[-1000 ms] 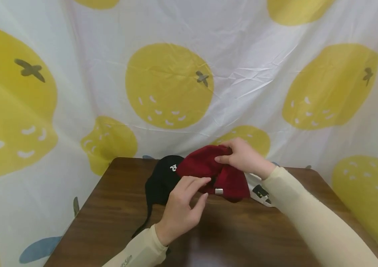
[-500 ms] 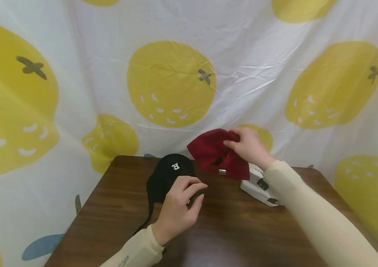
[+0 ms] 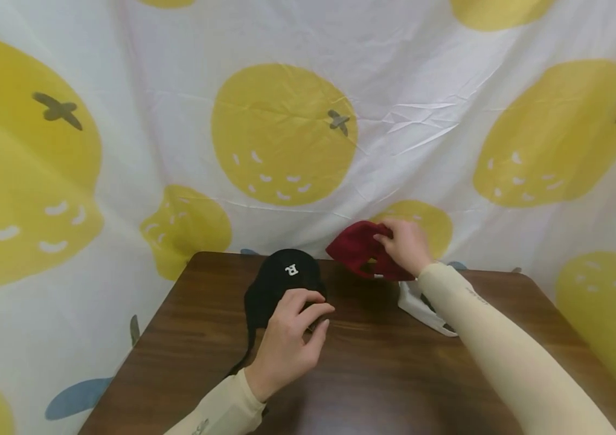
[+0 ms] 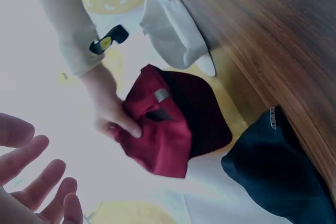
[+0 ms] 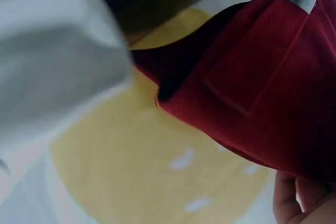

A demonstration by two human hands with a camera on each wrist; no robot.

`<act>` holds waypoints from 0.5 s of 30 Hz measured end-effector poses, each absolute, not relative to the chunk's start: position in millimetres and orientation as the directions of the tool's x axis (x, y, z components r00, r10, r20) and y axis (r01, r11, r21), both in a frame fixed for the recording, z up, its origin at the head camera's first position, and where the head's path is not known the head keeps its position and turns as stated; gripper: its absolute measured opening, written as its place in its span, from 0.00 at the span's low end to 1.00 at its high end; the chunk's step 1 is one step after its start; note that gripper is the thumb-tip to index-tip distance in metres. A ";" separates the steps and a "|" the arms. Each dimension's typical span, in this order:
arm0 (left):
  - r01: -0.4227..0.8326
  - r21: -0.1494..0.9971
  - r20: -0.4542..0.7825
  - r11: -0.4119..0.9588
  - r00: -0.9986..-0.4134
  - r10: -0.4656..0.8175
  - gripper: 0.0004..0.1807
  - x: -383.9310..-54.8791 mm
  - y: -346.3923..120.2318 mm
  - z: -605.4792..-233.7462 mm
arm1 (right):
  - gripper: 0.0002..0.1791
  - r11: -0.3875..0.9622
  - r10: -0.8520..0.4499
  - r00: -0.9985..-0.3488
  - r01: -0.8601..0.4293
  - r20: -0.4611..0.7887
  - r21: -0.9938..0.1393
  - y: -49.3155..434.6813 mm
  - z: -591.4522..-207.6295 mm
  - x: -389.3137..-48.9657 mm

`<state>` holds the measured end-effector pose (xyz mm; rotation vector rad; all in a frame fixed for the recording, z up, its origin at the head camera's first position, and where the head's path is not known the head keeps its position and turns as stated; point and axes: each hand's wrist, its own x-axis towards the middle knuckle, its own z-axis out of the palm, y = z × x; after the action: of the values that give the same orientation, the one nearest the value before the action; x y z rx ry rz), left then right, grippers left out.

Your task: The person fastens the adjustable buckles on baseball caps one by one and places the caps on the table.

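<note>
A red baseball cap [image 3: 359, 246] hangs above the back of the table, its crown pinched by my right hand [image 3: 407, 244]. In the left wrist view the cap's dark brim, back opening and silver buckle show. My left hand [image 3: 293, 338] hovers with loosely bent fingers and nothing between them, in front of a black cap [image 3: 281, 284] with a white letter R. A white cap [image 3: 422, 308] lies on the table below my right hand, partly covered by that forearm; the left wrist view shows its hollow inside.
The brown wooden table [image 3: 384, 374] ends at a back edge close to a white curtain [image 3: 406, 54] with yellow lemon prints. From the black cap a dark strap [image 3: 247, 356] trails toward the front left.
The red cap was lifted back and up, off from between the other caps, then carried slightly right and down toward the white cap. My left hand has barely moved.
</note>
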<state>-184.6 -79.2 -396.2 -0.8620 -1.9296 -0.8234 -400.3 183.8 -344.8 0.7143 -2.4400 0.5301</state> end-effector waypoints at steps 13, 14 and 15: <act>0.781 0.222 0.865 0.584 -0.434 0.251 0.12 -186.1 -84.0 -400.6 | 0.09 0.806 -0.417 -0.667 -0.585 0.618 -0.087 177.0 -390.5 -418.0; 0.778 0.224 0.863 0.586 -0.438 0.252 0.12 -186.4 -84.6 -401.0 | 0.09 0.802 -0.426 -0.659 -0.592 0.619 -0.078 175.9 -393.5 -417.6; 0.775 0.227 0.859 0.590 -0.445 0.254 0.12 -186.5 -85.4 -401.5 | 0.08 0.795 -0.435 -0.656 -0.601 0.616 -0.078 174.7 -396.3 -416.5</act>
<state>-186.5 -85.4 -401.5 -0.8189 -1.9841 -0.7910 -416.5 174.7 -396.3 0.7653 -2.3897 0.3690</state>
